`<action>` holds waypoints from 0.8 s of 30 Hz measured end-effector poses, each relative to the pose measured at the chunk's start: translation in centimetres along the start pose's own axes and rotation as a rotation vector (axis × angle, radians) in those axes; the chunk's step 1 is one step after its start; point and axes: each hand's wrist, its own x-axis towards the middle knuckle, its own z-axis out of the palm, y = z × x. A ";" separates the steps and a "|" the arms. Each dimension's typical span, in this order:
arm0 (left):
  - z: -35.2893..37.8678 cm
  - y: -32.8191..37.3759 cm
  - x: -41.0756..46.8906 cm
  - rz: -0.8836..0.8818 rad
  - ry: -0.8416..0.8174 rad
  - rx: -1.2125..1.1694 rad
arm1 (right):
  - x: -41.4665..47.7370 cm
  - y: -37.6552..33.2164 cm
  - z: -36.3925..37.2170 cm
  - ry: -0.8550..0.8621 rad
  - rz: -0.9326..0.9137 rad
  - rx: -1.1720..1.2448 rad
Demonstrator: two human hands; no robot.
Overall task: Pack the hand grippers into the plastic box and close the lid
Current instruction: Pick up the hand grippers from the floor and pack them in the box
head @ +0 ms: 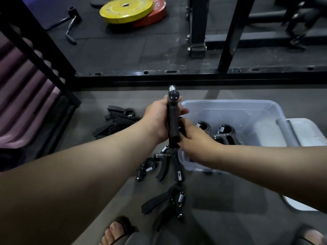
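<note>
Left hand [156,119] and right hand [193,139] both grasp an upright black steel-spring hand gripper [172,119] beside the translucent rectangular plastic box [230,103].

You can read nothing for certain here. The red weight plate [156,14], far and left of centre, carries pale lettering along its rim, too blurred to make out. The floor hand gripper [170,160] near you bears tiny print and a small window, both illegible. The raised hand gripper [173,121] shows no readable mark.
</note>
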 end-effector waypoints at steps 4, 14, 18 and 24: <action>0.5 -1.0 -0.4 0.002 -0.043 0.028 | -1.1 0.9 -1.2 0.092 0.024 -0.007; 1.2 -2.6 -2.4 -0.152 -0.246 -0.044 | -2.8 2.5 -4.4 0.196 0.179 -0.032; 2.2 -3.5 -3.4 -0.132 -0.253 0.031 | -2.4 3.5 -4.8 0.235 0.190 -0.064; 2.4 -5.6 -2.9 0.214 0.039 0.552 | -2.0 5.2 -7.5 0.271 0.281 -0.236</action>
